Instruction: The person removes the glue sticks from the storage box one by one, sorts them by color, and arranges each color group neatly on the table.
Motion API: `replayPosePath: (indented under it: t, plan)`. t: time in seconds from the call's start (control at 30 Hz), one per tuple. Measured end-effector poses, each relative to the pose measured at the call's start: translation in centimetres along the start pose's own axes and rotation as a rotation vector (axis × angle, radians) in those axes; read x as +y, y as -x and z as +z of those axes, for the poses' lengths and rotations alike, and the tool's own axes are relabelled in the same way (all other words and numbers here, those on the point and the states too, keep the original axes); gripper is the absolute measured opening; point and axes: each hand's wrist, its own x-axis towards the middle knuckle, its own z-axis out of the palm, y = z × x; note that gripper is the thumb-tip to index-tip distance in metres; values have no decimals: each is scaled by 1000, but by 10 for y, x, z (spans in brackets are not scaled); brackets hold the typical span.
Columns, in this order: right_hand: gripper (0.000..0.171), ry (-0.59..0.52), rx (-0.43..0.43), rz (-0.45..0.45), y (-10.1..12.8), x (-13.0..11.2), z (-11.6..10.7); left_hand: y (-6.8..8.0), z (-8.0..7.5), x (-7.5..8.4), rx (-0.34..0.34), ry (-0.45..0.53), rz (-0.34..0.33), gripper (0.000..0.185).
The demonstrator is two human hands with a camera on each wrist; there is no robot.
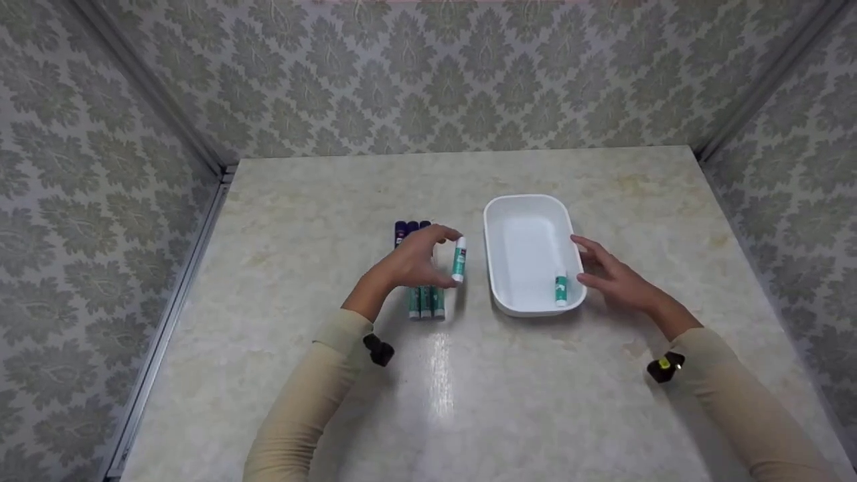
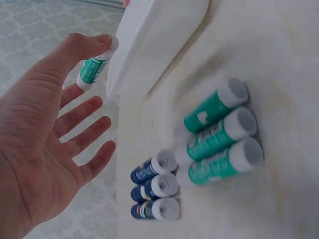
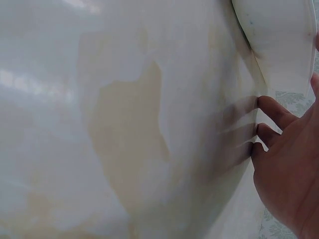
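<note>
Between thumb and index fingertip, my left hand (image 1: 416,258) pinches a green-and-white glue stick (image 1: 459,260) by its two ends; the other fingers are spread in the left wrist view. The stick is held above the table, left of a white plastic tub (image 1: 512,310). Another green glue stick (image 1: 561,289) stands or leans in the tub's near right corner. At the tub's right side, my right hand (image 1: 619,281) touches the rim with thumb and index finger. Beneath my left hand lie three green glue sticks (image 2: 222,134) in a row, partly hidden in the head view.
Three dark blue glue sticks (image 2: 154,186) with white ends lie just beyond the green row. The pale marbled table (image 1: 509,402) reaches patterned wall panels (image 1: 448,80) at the back and sides. Metal rails (image 1: 171,301) edge the left side.
</note>
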Motion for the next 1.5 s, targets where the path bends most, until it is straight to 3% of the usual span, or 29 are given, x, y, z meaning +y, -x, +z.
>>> replayPosePath:
  t: [0.37, 0.6, 0.97, 1.17, 1.5]
  plan:
    - [82, 7, -3, 8, 1, 0, 0, 35, -13, -39, 73, 24, -105, 90]
    - [82, -6, -4, 0, 3, 1, 0, 47, -17, -53, 105, 43, -136, 92]
    - [84, 16, -2, 11, 4, -1, -1, 63, -1, -70, 92, -7, -128, 90]
    - [84, 11, 0, 22, 3, -1, 0, 69, 9, -81, 95, -11, -165, 89]
    - [82, 0, 4, -8, 1, -1, 0, 70, 21, -93, 102, -154, -219, 91]
